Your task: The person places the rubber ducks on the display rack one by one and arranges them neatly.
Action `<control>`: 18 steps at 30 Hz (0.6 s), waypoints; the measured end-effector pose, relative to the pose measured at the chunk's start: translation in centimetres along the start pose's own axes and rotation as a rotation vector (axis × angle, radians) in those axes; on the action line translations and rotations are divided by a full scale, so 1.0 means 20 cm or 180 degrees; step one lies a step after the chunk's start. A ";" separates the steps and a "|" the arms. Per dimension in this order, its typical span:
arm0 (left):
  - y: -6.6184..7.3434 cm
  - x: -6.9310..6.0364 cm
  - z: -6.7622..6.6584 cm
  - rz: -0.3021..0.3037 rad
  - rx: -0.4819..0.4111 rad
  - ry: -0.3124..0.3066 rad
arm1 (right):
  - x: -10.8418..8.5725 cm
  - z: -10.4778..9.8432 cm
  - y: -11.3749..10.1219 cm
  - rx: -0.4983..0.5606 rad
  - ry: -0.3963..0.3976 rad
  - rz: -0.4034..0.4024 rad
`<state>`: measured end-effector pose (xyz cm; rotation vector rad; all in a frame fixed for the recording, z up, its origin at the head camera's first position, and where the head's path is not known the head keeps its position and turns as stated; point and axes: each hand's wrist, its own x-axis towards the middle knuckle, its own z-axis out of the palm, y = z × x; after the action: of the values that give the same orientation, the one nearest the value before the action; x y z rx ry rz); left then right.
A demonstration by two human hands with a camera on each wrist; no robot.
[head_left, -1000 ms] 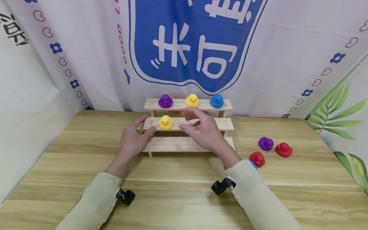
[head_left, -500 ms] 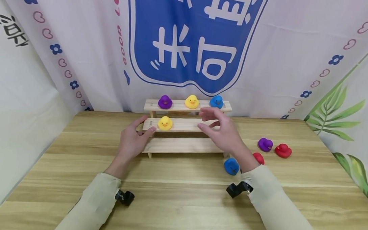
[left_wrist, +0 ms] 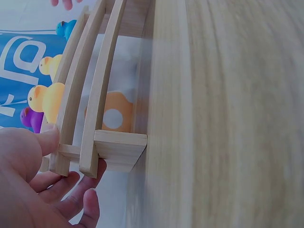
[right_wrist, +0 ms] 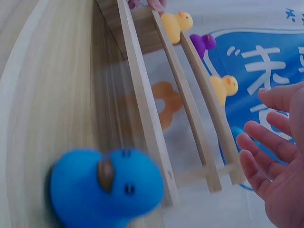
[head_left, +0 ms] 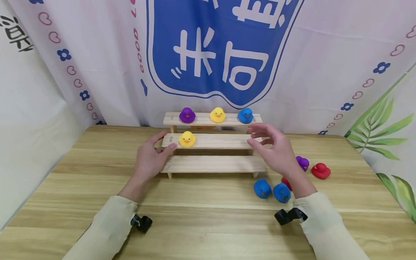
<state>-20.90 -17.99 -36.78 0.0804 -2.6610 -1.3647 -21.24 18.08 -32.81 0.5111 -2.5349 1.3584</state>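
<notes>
Fingers and thumb of the left hand [head_left: 150, 157] are clamped on the left end of a three-tier wooden rack [head_left: 213, 164], the thumb on the middle shelf [head_left: 224, 141] and the other fingers bent around the end. Fingers of the right hand [head_left: 276, 150] are apart and gently curved, holding nothing, near that shelf's right end; whether they touch it, I cannot tell. One yellow duck [head_left: 187, 139] sits upright on the left part of the middle shelf, near the left thumb. On the far, highest shelf [head_left: 202, 117] stand a purple duck [head_left: 187, 115] at left, a second yellow duck [head_left: 217, 115] in the middle and a blue duck [head_left: 245, 115] at right. On the table [head_left: 204, 229], near the rack's right end, is a second blue duck [head_left: 262, 188], with a third blue duck [head_left: 282, 192] just to its right. Beyond these, the right arm partly hides a red duck [head_left: 286, 183] and a second purple duck [head_left: 303, 163]; another red duck [head_left: 321, 170] lies farthest right.
</notes>
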 end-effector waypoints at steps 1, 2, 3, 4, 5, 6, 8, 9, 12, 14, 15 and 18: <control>0.00 0.00 0.00 0.0001 0.0007 -0.0001 | -0.01 -0.01 0.01 -0.0009 0.0009 0.0030; 0.00 0.00 0.00 -0.0002 0.0015 -0.0002 | -0.01 -0.03 0.02 -0.0010 0.0018 0.0055; 0.01 0.00 0.00 -0.0005 0.0025 -0.0003 | -0.02 -0.04 0.02 -0.0005 0.0025 0.0085; 0.01 0.00 0.00 -0.0007 0.0031 -0.0004 | -0.02 -0.05 0.03 -0.0009 0.0039 0.0113; 0.01 0.00 0.00 -0.0012 0.0028 -0.0007 | -0.03 -0.07 0.04 -0.0009 0.0051 0.0143; 0.01 0.00 0.00 -0.0014 0.0024 -0.0011 | -0.03 -0.08 0.05 -0.0003 0.0063 0.0170; 0.02 -0.01 0.00 -0.0014 0.0004 -0.0021 | -0.04 -0.11 0.07 -0.0004 0.0095 0.0198; 0.02 -0.01 0.00 -0.0016 -0.0003 -0.0021 | -0.05 -0.13 0.08 -0.0016 0.0113 0.0204; 0.02 -0.01 -0.01 -0.0035 -0.0035 -0.0029 | -0.07 -0.17 0.10 -0.0081 0.0152 0.0219; 0.01 -0.01 -0.01 -0.0071 -0.0043 -0.0042 | -0.08 -0.21 0.12 -0.0132 0.0161 0.0250; 0.01 -0.01 -0.01 -0.0087 -0.0030 -0.0045 | -0.09 -0.22 0.14 -0.0149 0.0164 0.0278; 0.01 0.00 -0.01 -0.0109 -0.0010 -0.0052 | -0.11 -0.27 0.17 -0.0213 0.0163 0.0398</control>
<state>-20.91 -17.99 -36.48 0.1154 -2.6829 -1.3854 -20.48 24.86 -33.18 0.3058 -2.5986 1.3040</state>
